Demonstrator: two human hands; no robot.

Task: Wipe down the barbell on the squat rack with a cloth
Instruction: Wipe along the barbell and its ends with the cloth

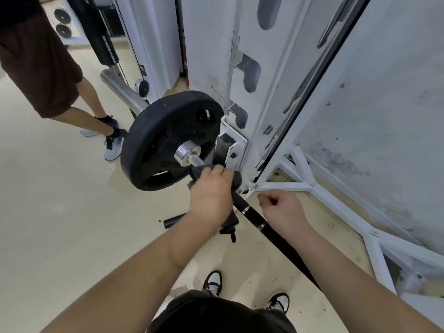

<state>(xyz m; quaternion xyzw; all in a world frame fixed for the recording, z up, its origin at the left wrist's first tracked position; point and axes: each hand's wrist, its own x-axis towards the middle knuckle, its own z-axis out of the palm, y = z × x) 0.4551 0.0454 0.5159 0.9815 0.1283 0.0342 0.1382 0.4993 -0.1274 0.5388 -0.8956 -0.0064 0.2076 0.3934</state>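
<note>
Under my left hand (211,193) the cloth (236,179) is gripped round the bar (252,213), beside the plate (168,140). Just right of it, my right hand (283,210) is curled and empty. Judgement: plate end in progress, shaft toward me still to wipe.

Setting: a gym, free-weights corner. You face a white steel squat rack (252,68) with slotted uprights and chipped paint, carrying a barbell (121,90) loaded with a black weight plate (153,131). To your left stand a white cable machine (156,44) with small pulleys (142,87) and a black padded roller (101,32). There is a pale floor (60,212) underfoot, and another person (43,63) in shorts and trainers stands nearby.
</note>
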